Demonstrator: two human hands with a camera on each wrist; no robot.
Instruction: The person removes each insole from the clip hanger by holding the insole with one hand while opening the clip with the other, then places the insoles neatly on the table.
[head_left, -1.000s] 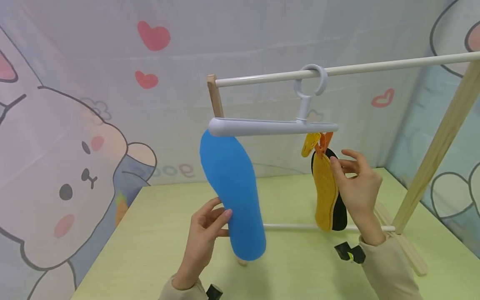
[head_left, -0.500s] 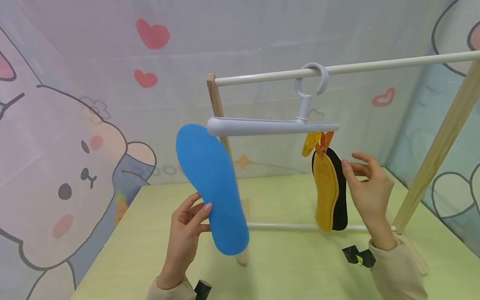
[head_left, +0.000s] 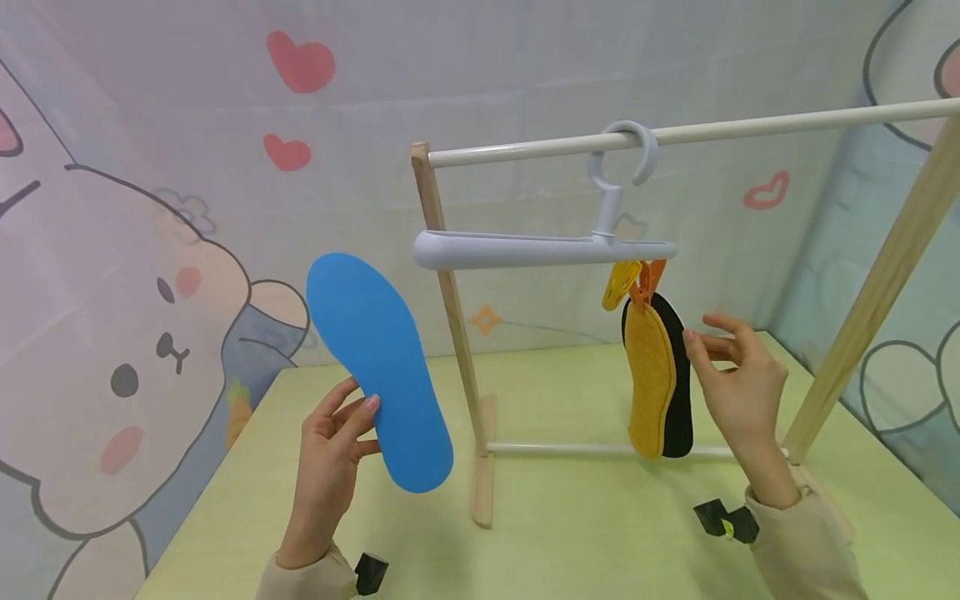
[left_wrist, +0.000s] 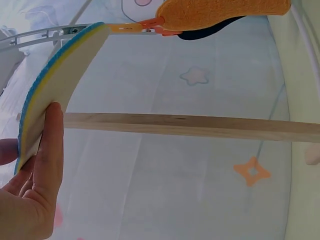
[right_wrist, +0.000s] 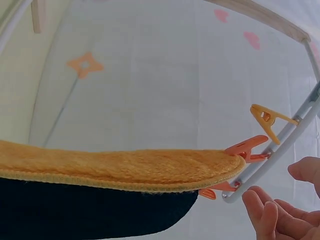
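Observation:
My left hand (head_left: 330,454) holds a blue insole (head_left: 386,375) by its edge, thumb on the blue face and fingers behind. Its pale underside shows in the left wrist view. The insole leans left, away from the grey hanger (head_left: 510,250). Under the hanger's right end hang a fuzzy mustard-yellow insole (head_left: 649,379) and a black one (head_left: 681,400), held by orange clips (right_wrist: 247,148). Beside them a yellow clip (head_left: 621,283) hangs free. My right hand (head_left: 738,387) is beside the black insole, thumb and fingers loosely bent with nothing between them; the right wrist view shows it apart from the insoles.
A rack with wooden posts (head_left: 450,308) and a white top rail (head_left: 750,129) carries the hanger. Its lower white bar (head_left: 555,449) crosses behind the hanging insoles. The light green table (head_left: 570,533) lies below, and a printed curtain (head_left: 487,67) stands behind.
My left hand has carried the blue insole leftward, out from under the hanger's left end. My right hand has shifted slightly right, away from the hanging insoles.

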